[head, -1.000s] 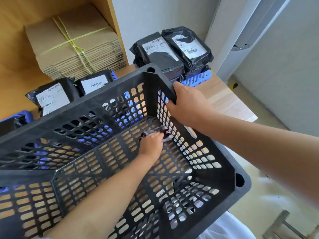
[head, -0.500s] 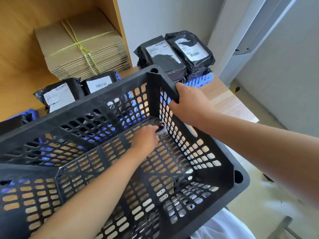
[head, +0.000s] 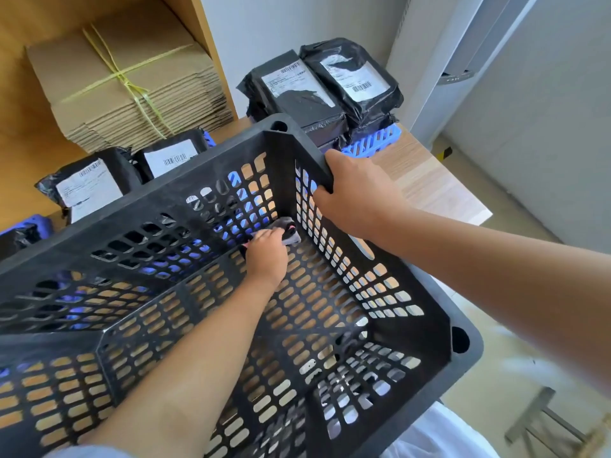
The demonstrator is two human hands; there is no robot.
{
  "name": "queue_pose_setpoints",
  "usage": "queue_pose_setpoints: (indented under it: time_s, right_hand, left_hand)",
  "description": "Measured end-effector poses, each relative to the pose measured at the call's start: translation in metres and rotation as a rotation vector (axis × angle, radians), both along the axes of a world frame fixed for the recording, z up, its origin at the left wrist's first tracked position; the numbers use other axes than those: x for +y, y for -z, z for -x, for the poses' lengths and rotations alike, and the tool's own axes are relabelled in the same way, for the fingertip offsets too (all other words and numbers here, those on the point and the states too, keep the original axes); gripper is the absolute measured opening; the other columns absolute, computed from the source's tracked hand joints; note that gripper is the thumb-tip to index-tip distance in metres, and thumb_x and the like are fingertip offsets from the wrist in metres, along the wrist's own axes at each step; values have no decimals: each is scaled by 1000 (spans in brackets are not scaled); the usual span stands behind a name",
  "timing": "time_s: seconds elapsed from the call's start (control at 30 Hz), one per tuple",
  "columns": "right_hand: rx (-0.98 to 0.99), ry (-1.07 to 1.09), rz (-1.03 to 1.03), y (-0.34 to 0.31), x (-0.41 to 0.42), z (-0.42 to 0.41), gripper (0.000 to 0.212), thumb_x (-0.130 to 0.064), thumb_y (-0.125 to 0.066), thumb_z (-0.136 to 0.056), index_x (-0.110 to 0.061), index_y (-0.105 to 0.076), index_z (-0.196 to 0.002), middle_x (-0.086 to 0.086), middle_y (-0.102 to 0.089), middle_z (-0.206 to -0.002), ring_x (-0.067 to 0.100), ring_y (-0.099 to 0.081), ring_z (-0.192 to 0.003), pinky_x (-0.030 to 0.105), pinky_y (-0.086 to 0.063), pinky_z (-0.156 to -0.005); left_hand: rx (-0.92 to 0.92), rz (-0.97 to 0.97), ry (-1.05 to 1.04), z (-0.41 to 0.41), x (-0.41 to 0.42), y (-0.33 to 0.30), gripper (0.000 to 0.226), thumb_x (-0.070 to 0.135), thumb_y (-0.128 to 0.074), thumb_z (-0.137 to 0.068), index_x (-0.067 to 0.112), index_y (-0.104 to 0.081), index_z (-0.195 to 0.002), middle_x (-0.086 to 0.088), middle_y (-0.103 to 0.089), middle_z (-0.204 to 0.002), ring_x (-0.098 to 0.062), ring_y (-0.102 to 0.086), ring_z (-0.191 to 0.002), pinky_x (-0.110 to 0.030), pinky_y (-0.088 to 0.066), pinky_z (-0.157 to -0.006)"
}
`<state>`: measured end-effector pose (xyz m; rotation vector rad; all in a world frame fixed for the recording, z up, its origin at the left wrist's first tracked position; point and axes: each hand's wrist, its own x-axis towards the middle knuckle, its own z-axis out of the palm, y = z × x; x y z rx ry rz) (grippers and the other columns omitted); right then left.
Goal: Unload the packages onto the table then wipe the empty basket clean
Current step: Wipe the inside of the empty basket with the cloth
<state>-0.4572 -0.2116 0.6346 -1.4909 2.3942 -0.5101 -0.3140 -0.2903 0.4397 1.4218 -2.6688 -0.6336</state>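
Now left hand (head: 267, 256) gripping cloth (head: 291, 230) nearer far corner, right hand (head: 355, 196) (unmoved) clutching basket (head: 439, 312) rim.

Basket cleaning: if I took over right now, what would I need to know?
Left hand: inside the basket, holding a grey cloth at the far right bottom corner.
Right hand: gripping the basket's right rim, keeping it steady.
Packages: out of the basket, on the table behind it, some on blue trays.
Done: unloading; no package shows in the basket.
Left: finish wiping. I cannot tell which parts are already wiped, so go over the floor and all walls.
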Motion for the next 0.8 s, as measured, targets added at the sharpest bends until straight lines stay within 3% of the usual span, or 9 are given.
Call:
queue_pose_setpoints:
  time_s: [0.2,0.37,0.47,0.57,0.63,0.7,0.73,0.8]
  right_hand:
    - [-21,-14,-23,-4,-1,-2,16,-27,-50,-93,-13,-47,-97,8,-61,-84,31,-58,-75,37,-46,-61]
    - [-1,-15,-42,-6,0,-2,16,-26,-49,-92,-12,-44,-95,2,-49,-73,30,-52,-72,33,-36,-60]
    - [-8,-9,-42,-6,-1,-3,16,-28,-50,-92,-12,-46,-96,1,-51,-74,29,-54,-73,32,-37,-60]
    - [-8,-6,-44,-7,-1,-3,16,-28,-50,-92,-13,-46,-96,4,-55,-80,29,-55,-75,33,-39,-61]
    - [1,-5,-45,-6,-1,-3,16,-28,-50,-92,-13,-46,-96,5,-56,-81,29,-55,-75,33,-39,-61]
    - [3,-11,-50,-6,-1,-3,15,-27,-49,-92,-13,-45,-95,4,-56,-79,29,-56,-74,33,-39,-60]
    - [3,-13,-52,-5,-1,-2,14,-27,-49,-92,-13,-45,-95,4,-56,-78,29,-56,-73,33,-39,-60]
    - [-1,-13,-55,-5,-1,-2,14,-26,-49,-92,-14,-45,-95,3,-55,-77,28,-56,-71,33,-40,-58]
  left_hand:
    - [-15,-54,146,-3,55,-3,22,3,-54,-93,8,-61,-114,-6,-65,-116,-23,-56,-115,-32,-43,-99]
    - [-160,-95,249,-1,87,-13,28,5,-49,-95,13,-53,-122,-6,-60,-123,-25,-55,-115,-34,-41,-96]
    - [-195,-370,294,-1,78,-28,30,10,-51,-94,15,-58,-123,-8,-63,-118,-28,-58,-100,-33,-44,-76]
    - [-153,-674,251,-3,62,-46,10,16,-56,-89,20,-65,-88,-5,-65,-89,-19,-55,-73,-26,-39,-57]
    - [-103,-597,116,-3,47,-55,14,20,-57,-86,25,-57,-73,1,-61,-74,-17,-56,-68,-27,-40,-55]
    - [-29,-380,2,-2,32,-62,11,23,-57,-85,23,-55,-74,0,-60,-79,-21,-57,-76,-30,-42,-59]
    - [10,-266,-45,-2,24,-61,4,22,-57,-87,21,-60,-84,-1,-63,-91,-22,-57,-87,-33,-46,-68]
    - [43,-28,-63,2,6,-52,24,15,-57,-90,10,-64,-112,-6,-64,-110,-26,-54,-107,-38,-44,-92]
